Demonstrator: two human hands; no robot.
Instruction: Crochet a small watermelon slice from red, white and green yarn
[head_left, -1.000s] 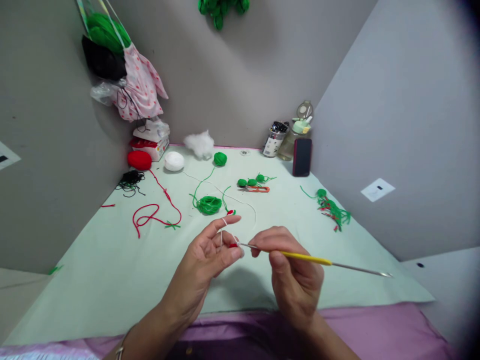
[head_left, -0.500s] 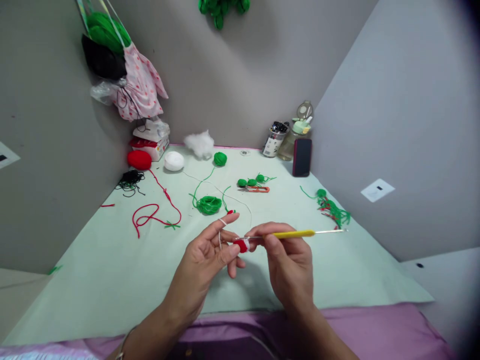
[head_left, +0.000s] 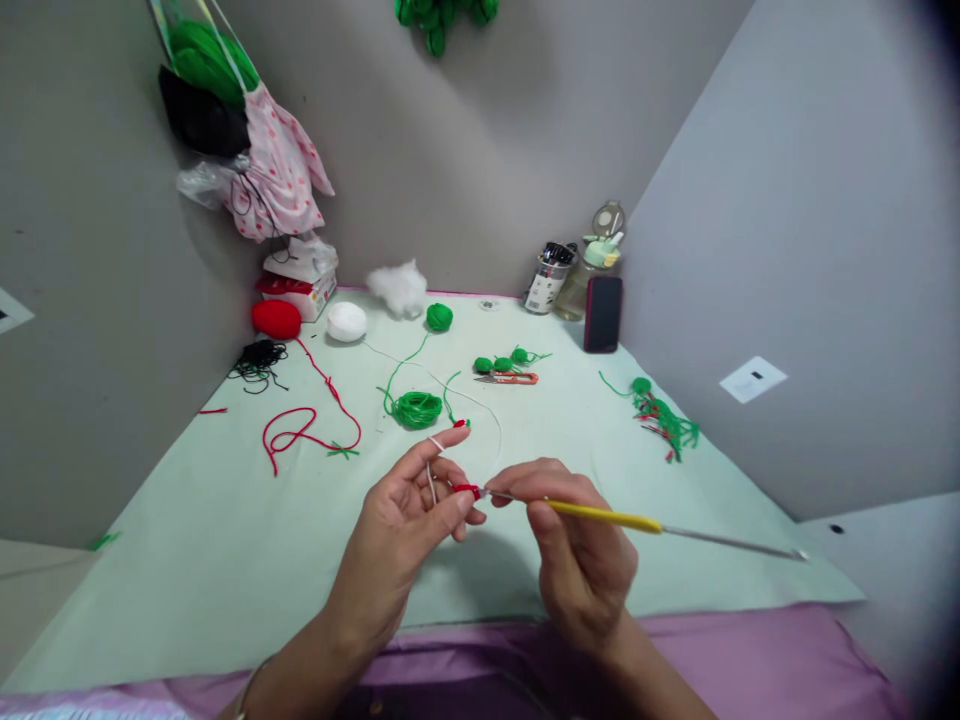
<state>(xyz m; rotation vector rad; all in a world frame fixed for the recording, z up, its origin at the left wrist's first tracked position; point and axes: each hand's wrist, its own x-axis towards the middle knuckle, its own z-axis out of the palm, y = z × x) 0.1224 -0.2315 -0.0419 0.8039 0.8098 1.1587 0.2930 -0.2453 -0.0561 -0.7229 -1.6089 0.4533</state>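
My left hand (head_left: 409, 510) pinches a small red and white crochet piece (head_left: 468, 491) between thumb and fingers. White yarn (head_left: 432, 482) loops over its raised index finger. My right hand (head_left: 581, 540) grips a crochet hook (head_left: 607, 515) by its yellow handle. The hook's near tip meets the edge of the crochet piece, and its long metal end points out to the right. Whether the tip sits inside a stitch is too small to tell. A white yarn ball (head_left: 347, 322) lies further back, its strand running across the table toward my hands.
Red yarn (head_left: 276, 320), a green yarn bundle (head_left: 417, 410) and black threads (head_left: 259, 362) lie at left and centre. Orange thread snips (head_left: 514, 379) rest beside small green balls. A phone (head_left: 604, 315) leans near a bottle (head_left: 576, 290). Green and red pieces (head_left: 667, 420) lie at right.
The crochet hook has swung so its far end points lower and farther right. My right hand has tilted with it. The crochet piece has turned and shows a thinner edge.
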